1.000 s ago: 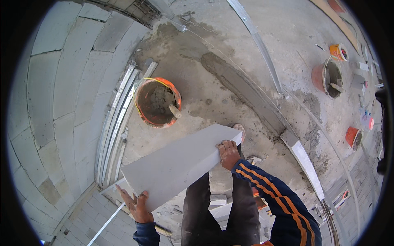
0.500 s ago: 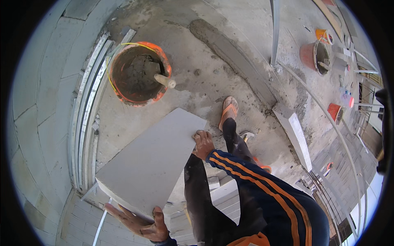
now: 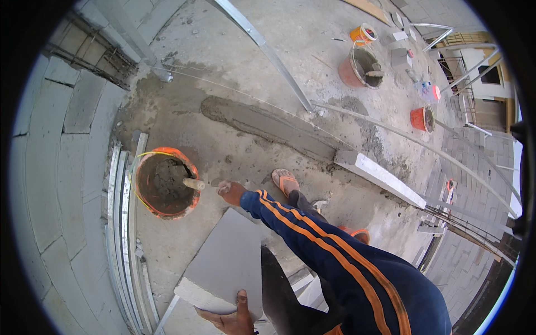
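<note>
A pale grey, smooth-faced rectangular block (image 3: 229,257) lies slantwise in the lower centre of the frame, its rough white end toward the lower left. The left hand (image 3: 231,322), at the bottom edge, is clamped on it, thumb laid over the broad face and fingers along the white end. The right hand (image 3: 230,192) is off the block, just above its top corner; its fingers are blurred, so I cannot tell whether they are curled or spread. They point toward the light, rounded tool handle (image 3: 193,183) near them, with a small gap between.

That handle leans over the edge of a round, orange-rimmed bucket (image 3: 177,152) holding grey mortar (image 3: 167,178), left of centre. Beside the bucket, long silvery metal bars (image 3: 118,223) lie along the left, next to a wall of large grey blocks (image 3: 44,190). A strip of wet grey mortar (image 3: 268,125) crosses the centre, meeting a long white-sided block (image 3: 385,177) at right. Below the strip is a foot in an orange-strapped sandal (image 3: 286,181). A reddish mortar bucket (image 3: 349,73) stands at upper right.
</note>
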Tool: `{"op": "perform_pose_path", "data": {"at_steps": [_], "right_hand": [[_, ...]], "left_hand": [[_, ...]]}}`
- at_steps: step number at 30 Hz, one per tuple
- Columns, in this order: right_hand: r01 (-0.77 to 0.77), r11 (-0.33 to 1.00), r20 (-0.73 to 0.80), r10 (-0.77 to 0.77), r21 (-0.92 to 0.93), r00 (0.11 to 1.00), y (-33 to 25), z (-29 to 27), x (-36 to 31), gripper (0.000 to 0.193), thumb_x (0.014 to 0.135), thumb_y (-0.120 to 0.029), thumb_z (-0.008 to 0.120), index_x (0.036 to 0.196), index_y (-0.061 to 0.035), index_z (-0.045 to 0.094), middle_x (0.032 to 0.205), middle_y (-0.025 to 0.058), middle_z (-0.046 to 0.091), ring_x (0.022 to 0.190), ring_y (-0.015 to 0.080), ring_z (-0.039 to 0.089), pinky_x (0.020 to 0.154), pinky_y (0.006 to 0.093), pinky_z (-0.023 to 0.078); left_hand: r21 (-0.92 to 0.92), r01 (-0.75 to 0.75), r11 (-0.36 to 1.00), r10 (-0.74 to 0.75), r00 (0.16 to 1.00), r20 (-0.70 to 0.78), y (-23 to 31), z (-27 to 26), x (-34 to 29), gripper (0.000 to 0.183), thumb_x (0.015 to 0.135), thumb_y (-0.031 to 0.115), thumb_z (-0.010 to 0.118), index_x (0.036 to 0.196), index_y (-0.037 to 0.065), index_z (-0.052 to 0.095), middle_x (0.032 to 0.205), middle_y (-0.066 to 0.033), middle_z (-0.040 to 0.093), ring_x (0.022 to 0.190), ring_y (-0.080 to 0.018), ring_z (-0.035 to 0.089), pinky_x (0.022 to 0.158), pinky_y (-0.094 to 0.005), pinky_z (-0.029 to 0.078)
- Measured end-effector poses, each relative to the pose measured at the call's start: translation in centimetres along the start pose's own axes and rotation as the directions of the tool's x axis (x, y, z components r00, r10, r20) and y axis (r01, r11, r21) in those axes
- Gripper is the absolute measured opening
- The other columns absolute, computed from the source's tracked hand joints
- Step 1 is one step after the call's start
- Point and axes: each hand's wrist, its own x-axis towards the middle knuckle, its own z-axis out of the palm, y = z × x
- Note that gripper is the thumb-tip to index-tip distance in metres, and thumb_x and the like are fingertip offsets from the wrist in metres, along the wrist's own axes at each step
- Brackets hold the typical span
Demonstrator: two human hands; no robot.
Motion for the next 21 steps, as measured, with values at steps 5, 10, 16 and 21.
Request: {"op": "perform_pose_path", "data": {"at_steps": [5, 10, 16, 21], "right_hand": [[-0.299, 0.762, 0.3, 0.144, 0.574, 0.943, 4.2, -19.5, -8.5, 0.028, 0.096, -0.016, 0.051, 0.121, -0.0057, 0.06, 0.108, 0.0112, 0.066, 0.097, 0.0272, 0.066, 0.076, 0.0382, 0.053], [-0.099, 0.364, -0.098, 0.484, 0.926, 0.869, 6.0, -43.0, -9.6, 0.041, 0.102, -0.028, 0.051, 0.128, 0.0029, 0.052, 0.115, 0.0169, 0.065, 0.1, 0.0276, 0.068, 0.088, 0.0408, 0.059], [0.353, 0.119, -0.35, 0.6, 0.928, 0.719, 11.8, -63.8, -2.8, 0.045, 0.101, -0.016, 0.039, 0.139, 0.0081, 0.039, 0.135, 0.0226, 0.055, 0.117, 0.0352, 0.06, 0.1, 0.0464, 0.054], [0.478, -0.06, -0.315, 0.679, 0.876, 0.663, 15.8, -68.1, 6.2, 0.051, 0.1, -0.018, 0.041, 0.147, 0.0006, 0.033, 0.148, 0.0243, 0.044, 0.13, 0.0375, 0.051, 0.107, 0.0486, 0.046]], "left_hand": [[-0.073, -0.026, 0.997, 0.029, 0.999, 0.042, -0.3, 0.5, 0.9, 0.125, 0.068, 0.031, 0.089, 0.154, -0.007, 0.007, 0.146, -0.0287, 0.036, 0.133, -0.0406, 0.042, 0.113, -0.0492, 0.035], [0.181, 0.004, 0.983, -0.044, 0.975, 0.217, 2.1, 0.4, 1.9, 0.13, 0.07, 0.046, 0.088, 0.152, -0.015, 0.009, 0.155, -0.0317, 0.028, 0.145, -0.0384, 0.03, 0.121, -0.0438, 0.023], [0.688, -0.261, 0.678, 0.07, 0.954, 0.293, 9.6, 5.8, -0.3, 0.138, 0.066, 0.056, 0.088, 0.152, -0.015, 0.007, 0.155, -0.035, 0.025, 0.143, -0.0436, 0.03, 0.119, -0.0465, 0.026], [0.759, -0.396, 0.517, 0.029, 0.894, 0.447, 13.8, 8.5, -0.7, 0.141, 0.063, 0.062, 0.087, 0.154, -0.01, 0.007, 0.153, -0.0381, 0.025, 0.142, -0.0494, 0.03, 0.116, -0.0521, 0.03]]}}
